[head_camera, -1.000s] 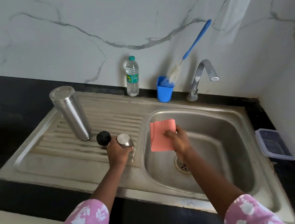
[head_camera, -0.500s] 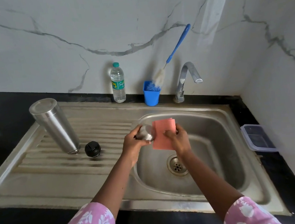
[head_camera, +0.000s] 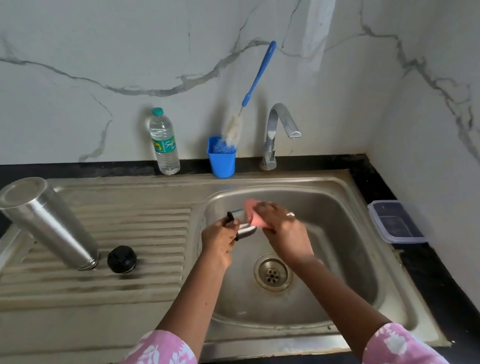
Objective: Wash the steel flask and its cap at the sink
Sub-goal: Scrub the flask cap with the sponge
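Observation:
The steel flask [head_camera: 49, 223] stands upside down on the ribbed drainboard at the left, with a black inner stopper [head_camera: 121, 258] beside its mouth. Over the sink basin [head_camera: 344, 229] my left hand [head_camera: 220, 241] grips the small steel cap [head_camera: 242, 225], held on its side. My right hand [head_camera: 284, 233] holds a pink cloth [head_camera: 253, 215] pressed against the cap, partly wrapped over it. Most of the cap is hidden by the two hands and the cloth.
A tap [head_camera: 279, 130] stands behind the basin, no water visible. A blue cup [head_camera: 222, 159] with a long blue bottle brush [head_camera: 252, 92] and a plastic water bottle [head_camera: 164, 142] stand along the wall. A lidded plastic box [head_camera: 396, 221] sits on the black counter at right.
My left hand carried the cap from the drainboard over the basin. The pink cloth, flat before, is now bunched around the cap in my right hand.

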